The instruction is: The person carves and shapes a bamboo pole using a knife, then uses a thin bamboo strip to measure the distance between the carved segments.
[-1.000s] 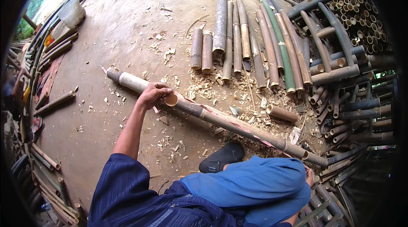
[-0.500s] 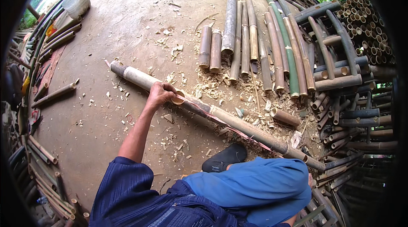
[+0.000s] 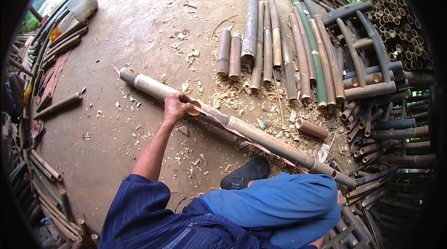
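A worker in a navy short-sleeved shirt (image 3: 135,207) and blue trousers (image 3: 284,204) sits over a long, tan-and-grey bamboo pole (image 3: 153,87) lying slantwise across a brown floor (image 3: 125,39) strewn with pale wood chips (image 3: 233,91). The left hand (image 3: 177,106) is at the pole's round-mouthed notch, fingers closed on a thin pink strip (image 3: 263,148) that runs along the pole's near side toward its right end. The right hand (image 3: 340,197) is all but hidden beyond the knee, near that end; its grip cannot be told. A dark shoe (image 3: 247,174) rests on the near side of the pole. On the far side lies a short, brown bamboo offcut (image 3: 311,129), with two short, reddish-brown bamboo sections (image 3: 223,53) and a row of long bamboo lengths, one a bright green pole (image 3: 316,62), farther off. Ladder-like grey bamboo frames (image 3: 387,58) are piled past the pole's right end; a cloudy plastic tub (image 3: 83,4) sits well beyond its left.
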### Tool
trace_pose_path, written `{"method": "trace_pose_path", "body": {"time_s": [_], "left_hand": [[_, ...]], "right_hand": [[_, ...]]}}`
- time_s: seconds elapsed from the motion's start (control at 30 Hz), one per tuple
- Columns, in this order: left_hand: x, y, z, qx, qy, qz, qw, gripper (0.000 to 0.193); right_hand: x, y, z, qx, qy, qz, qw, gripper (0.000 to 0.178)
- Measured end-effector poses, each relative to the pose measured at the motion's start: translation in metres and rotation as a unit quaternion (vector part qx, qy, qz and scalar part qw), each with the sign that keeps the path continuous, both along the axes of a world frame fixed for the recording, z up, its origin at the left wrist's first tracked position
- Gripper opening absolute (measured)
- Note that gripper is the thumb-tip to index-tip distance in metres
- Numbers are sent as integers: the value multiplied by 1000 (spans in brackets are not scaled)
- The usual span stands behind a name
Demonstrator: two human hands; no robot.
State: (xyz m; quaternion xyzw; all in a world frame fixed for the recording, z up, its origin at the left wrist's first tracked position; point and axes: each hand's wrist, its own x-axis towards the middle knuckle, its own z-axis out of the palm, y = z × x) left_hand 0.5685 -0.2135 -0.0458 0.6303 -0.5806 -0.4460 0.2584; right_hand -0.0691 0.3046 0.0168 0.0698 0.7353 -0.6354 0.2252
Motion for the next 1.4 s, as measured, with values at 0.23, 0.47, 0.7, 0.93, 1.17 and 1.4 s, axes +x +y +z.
{"method": "trace_pose_path", "body": {"time_s": [0.23, 0.47, 0.7, 0.93, 1.17, 1.4], "left_hand": [[0, 8, -14, -44, 28, 18, 998, 15], [0, 9, -21, -52, 31, 19, 998, 14], [13, 8, -25, -56, 33, 30, 997, 15], [-21, 5, -2, -110, -77, -5, 991, 24], [3, 6, -33, -62, 142, 6, 988, 17], [-1, 7, -34, -66, 140, -30, 987, 14]], "right_hand": [[0, -6, 1, 2, 0, 3, 1000, 11], [-1, -7, 1, 5, 1, 8, 1000, 13], [7, -15, -2, 5, -2, 14, 1000, 15], [-4, 34, -2, -9, 30, 12, 999, 17], [-16, -20, -33, -44, 52, -88, 994, 8], [-23, -20, -76, -86, -5, -128, 988, 5]]}}
